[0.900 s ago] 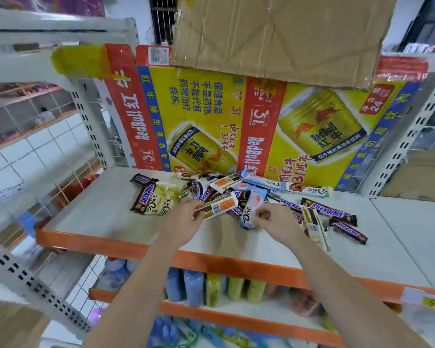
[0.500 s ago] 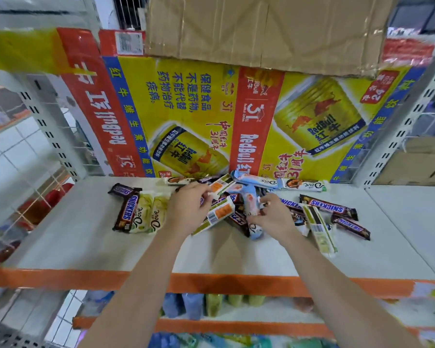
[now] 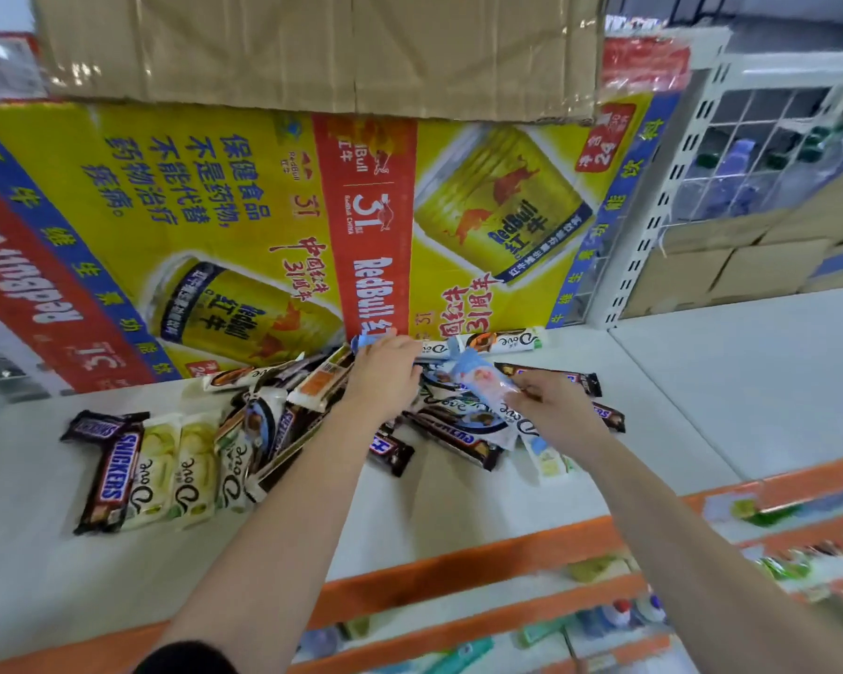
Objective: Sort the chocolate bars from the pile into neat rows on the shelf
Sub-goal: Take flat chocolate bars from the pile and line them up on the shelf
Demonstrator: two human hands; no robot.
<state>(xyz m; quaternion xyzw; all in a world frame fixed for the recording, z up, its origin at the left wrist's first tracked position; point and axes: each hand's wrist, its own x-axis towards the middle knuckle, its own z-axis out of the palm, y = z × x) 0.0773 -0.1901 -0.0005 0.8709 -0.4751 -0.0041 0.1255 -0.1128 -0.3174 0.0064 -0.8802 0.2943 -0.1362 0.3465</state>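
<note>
- Broadly: white shelf [image 3: 458, 508] runs under both forearms, its orange lip on the wrist side of the fingers. Red Bull carton panel [image 3: 215, 211] stands beyond the fingertips as a back wall.
- Pile [image 3: 448, 430] of chocolate bars, loose and crossed, lies under and between both hands and reaches back to the panel.
- Row [image 3: 166, 474] begun well out to the left of the left fingers: Snickers bar [image 3: 110, 479], then Dove bars [image 3: 193, 469], long edges touching, slightly fanned.
- Left hand [image 3: 385, 377]: fingers [image 3: 400, 345] curled down on the far top of the pile, blue wrapper end [image 3: 361, 340] showing at the tips. Gripped or only touched, cannot tell.
- Right hand [image 3: 556, 411]: fingers [image 3: 519, 389] pinch a pale-blue bar [image 3: 478, 377] by its near end, raised above the pile, blurred.
- Handling, judged: bars light and stiff lengthwise, film wrappers slick, crimped ends flimsy. Better hold is across the middle, thumb on one long edge and fingers on the other, with a gentle squeeze since the chocolate may snap.
</note>
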